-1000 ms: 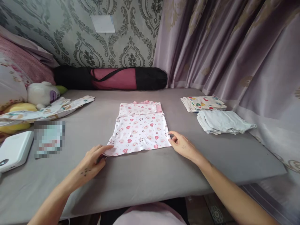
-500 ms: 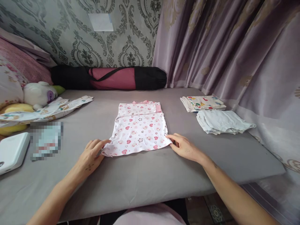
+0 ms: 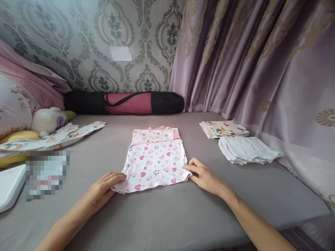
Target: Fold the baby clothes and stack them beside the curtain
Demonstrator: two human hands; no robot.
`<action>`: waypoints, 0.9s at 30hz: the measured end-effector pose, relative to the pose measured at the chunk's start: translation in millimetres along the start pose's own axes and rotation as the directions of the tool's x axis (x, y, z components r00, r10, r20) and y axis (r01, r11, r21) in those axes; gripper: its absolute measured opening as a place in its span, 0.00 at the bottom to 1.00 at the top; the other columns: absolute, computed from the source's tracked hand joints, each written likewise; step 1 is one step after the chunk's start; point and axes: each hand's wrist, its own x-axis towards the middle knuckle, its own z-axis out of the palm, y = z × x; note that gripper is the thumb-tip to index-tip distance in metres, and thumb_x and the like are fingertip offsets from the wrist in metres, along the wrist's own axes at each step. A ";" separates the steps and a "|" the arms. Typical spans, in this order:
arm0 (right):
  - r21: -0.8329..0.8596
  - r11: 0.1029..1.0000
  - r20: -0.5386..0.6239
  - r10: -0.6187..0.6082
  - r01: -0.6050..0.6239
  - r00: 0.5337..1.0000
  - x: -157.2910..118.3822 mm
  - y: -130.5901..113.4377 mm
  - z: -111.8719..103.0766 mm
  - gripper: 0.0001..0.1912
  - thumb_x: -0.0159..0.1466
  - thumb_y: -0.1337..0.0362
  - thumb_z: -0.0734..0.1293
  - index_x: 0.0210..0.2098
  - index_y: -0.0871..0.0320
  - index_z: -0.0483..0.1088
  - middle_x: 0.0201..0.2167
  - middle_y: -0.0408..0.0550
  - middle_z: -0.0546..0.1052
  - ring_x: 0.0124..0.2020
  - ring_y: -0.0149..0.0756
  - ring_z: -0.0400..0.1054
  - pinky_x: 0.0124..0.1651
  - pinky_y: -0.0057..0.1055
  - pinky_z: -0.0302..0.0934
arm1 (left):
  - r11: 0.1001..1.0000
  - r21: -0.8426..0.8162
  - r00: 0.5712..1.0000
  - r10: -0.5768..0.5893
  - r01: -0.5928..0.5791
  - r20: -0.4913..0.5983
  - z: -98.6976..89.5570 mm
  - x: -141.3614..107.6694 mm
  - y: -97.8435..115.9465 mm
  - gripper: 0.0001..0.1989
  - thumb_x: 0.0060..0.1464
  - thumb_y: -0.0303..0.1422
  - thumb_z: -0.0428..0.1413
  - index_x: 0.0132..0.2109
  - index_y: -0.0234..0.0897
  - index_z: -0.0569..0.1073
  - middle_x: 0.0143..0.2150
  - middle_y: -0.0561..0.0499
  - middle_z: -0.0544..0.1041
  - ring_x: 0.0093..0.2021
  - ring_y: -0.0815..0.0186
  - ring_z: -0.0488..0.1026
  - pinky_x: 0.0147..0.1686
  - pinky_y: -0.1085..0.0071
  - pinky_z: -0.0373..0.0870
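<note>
A small white shirt [image 3: 154,164] printed with pink hearts and flowers lies flat on the grey bed sheet, its hem toward me. A sleeve is folded across its top, and the pink cuff [image 3: 176,134] shows at the upper right. My left hand [image 3: 108,184] is at the lower left edge, fingers together on the cloth and thumb mostly hidden. At the lower right corner, my right hand [image 3: 202,176] pinches the edge between thumb and fingers.
To the right lie a folded printed garment [image 3: 225,129] and a pale folded pile [image 3: 250,150]. A printed cloth [image 3: 75,136], a plush toy [image 3: 47,120], a white device [image 3: 12,184] and a blurred packet [image 3: 48,174] are on the left. A black-and-pink bag [image 3: 128,103] lies along the wall.
The view has tilted up, so everything sits lower in the picture. My left fingers have moved slightly inward along the shirt's left edge; my right hand remains at its corner.
</note>
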 end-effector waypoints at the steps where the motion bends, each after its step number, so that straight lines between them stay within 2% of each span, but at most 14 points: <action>1: -0.007 0.999 0.000 -0.039 0.039 0.999 0.7 2.1 -0.3 0.17 0.66 0.69 0.62 0.50 0.48 0.75 0.50 0.49 0.73 0.50 0.38 0.69 0.52 0.36 0.64 | 1.000 -0.008 1.000 -0.005 0.005 0.020 -2.1 0.1 -1.6 0.15 0.63 0.37 0.46 0.49 0.46 0.75 0.52 0.48 0.77 0.50 0.60 0.75 0.49 0.72 0.71; 4: 0.017 0.993 0.039 -0.121 0.121 0.992 0.4 11.1 -1.3 0.16 0.69 0.68 0.60 0.49 0.48 0.76 0.55 0.48 0.74 0.60 0.40 0.64 0.63 0.45 0.56 | 1.000 -0.022 0.998 -0.019 0.020 0.053 -9.5 0.0 -5.8 0.16 0.64 0.40 0.47 0.51 0.48 0.76 0.51 0.48 0.77 0.48 0.62 0.76 0.47 0.74 0.72; 7: 0.087 0.991 0.057 -0.104 0.098 0.993 -0.1 19.8 -2.6 0.16 0.70 0.65 0.58 0.52 0.49 0.74 0.54 0.47 0.76 0.59 0.40 0.66 0.66 0.50 0.51 | 0.998 -0.041 0.998 -0.044 0.046 0.036 -17.2 1.4 -5.5 0.17 0.63 0.41 0.47 0.54 0.50 0.75 0.51 0.48 0.77 0.47 0.63 0.77 0.44 0.76 0.72; 11: 0.161 0.986 0.006 -0.050 0.049 0.999 6.5 19.7 -7.1 0.16 0.71 0.60 0.57 0.50 0.51 0.74 0.52 0.47 0.77 0.60 0.40 0.66 0.67 0.49 0.51 | 0.975 -0.180 0.992 -0.124 0.128 0.032 -25.3 8.3 0.0 0.17 0.62 0.43 0.49 0.53 0.50 0.76 0.53 0.50 0.77 0.51 0.60 0.76 0.47 0.74 0.72; 14: 0.240 0.969 -0.043 0.073 -0.060 0.996 18.0 12.0 -12.6 0.17 0.70 0.56 0.58 0.50 0.52 0.74 0.52 0.48 0.77 0.57 0.42 0.68 0.62 0.44 0.57 | 0.918 -0.335 0.970 -0.239 0.210 -0.045 -29.8 19.7 4.9 0.18 0.59 0.47 0.52 0.50 0.45 0.77 0.47 0.49 0.80 0.48 0.57 0.76 0.46 0.70 0.73; 17: 0.302 0.944 -0.122 0.180 -0.137 0.976 36.1 6.8 -14.7 0.17 0.68 0.53 0.59 0.44 0.55 0.73 0.41 0.46 0.79 0.45 0.40 0.72 0.50 0.35 0.65 | 0.845 -0.478 0.918 -0.358 0.239 -0.173 -31.8 40.1 12.1 0.20 0.55 0.50 0.55 0.44 0.40 0.77 0.40 0.48 0.80 0.43 0.58 0.76 0.45 0.67 0.73; 20: 0.352 0.924 -0.266 0.256 -0.153 0.929 61.2 8.3 -9.6 0.18 0.67 0.50 0.58 0.37 0.57 0.70 0.30 0.43 0.75 0.34 0.36 0.69 0.39 0.29 0.63 | 0.759 -0.609 0.853 -0.459 0.231 -0.249 -27.0 69.8 16.1 0.21 0.54 0.51 0.55 0.40 0.37 0.75 0.35 0.50 0.76 0.39 0.61 0.73 0.42 0.68 0.72; 22: 0.368 0.915 -0.358 0.305 -0.167 0.883 80.5 11.5 -3.3 0.19 0.67 0.48 0.56 0.36 0.56 0.67 0.27 0.43 0.73 0.31 0.35 0.67 0.35 0.29 0.61 | 0.707 -0.667 0.786 -0.542 0.236 -0.297 -19.1 92.4 11.7 0.20 0.53 0.51 0.54 0.39 0.37 0.72 0.32 0.52 0.72 0.34 0.65 0.70 0.37 0.69 0.71; 25: 0.323 0.919 -0.469 0.363 -0.227 0.805 110.2 16.4 6.7 0.19 0.68 0.48 0.53 0.35 0.55 0.65 0.25 0.43 0.70 0.28 0.36 0.65 0.33 0.29 0.58 | 0.689 -0.656 0.665 -0.650 0.309 -0.369 -4.7 125.2 -4.5 0.17 0.55 0.49 0.51 0.36 0.38 0.67 0.31 0.54 0.67 0.30 0.66 0.66 0.30 0.70 0.67; 27: 0.270 0.922 -0.529 0.382 -0.276 0.758 128.9 19.8 12.2 0.18 0.68 0.50 0.52 0.35 0.54 0.64 0.25 0.44 0.71 0.29 0.38 0.65 0.34 0.30 0.58 | 0.731 -0.576 0.628 -0.651 0.367 -0.426 2.7 144.4 -16.3 0.14 0.57 0.45 0.48 0.34 0.40 0.64 0.31 0.53 0.66 0.31 0.65 0.65 0.31 0.70 0.65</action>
